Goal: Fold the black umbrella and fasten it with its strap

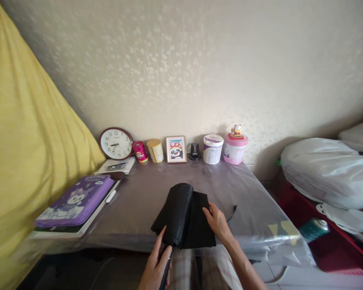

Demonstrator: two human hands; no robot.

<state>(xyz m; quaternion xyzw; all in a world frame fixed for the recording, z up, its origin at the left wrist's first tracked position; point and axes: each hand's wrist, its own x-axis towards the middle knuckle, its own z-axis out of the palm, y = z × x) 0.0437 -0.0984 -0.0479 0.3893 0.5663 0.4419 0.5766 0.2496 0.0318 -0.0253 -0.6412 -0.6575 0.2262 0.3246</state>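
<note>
A black folding umbrella (181, 213) is over the front edge of the table, its canopy collapsed with loose folds spread to both sides. My left hand (157, 262) is closed round the dark handle at the near end, thumb along it. On the right side, my right hand (215, 219) pinches the edge of a canopy fold between thumb and fingers. A thin black strap (232, 213) sticks out past my right wrist. The far end of the umbrella points toward the wall.
Along the wall stand a round clock (116, 143), a pink can (140, 152), a yellow canister (155, 151), a framed panda picture (176, 149), a black device (195, 152) and two tubs (213, 149). A purple case (75, 200) lies left. White bags (326, 169) sit right.
</note>
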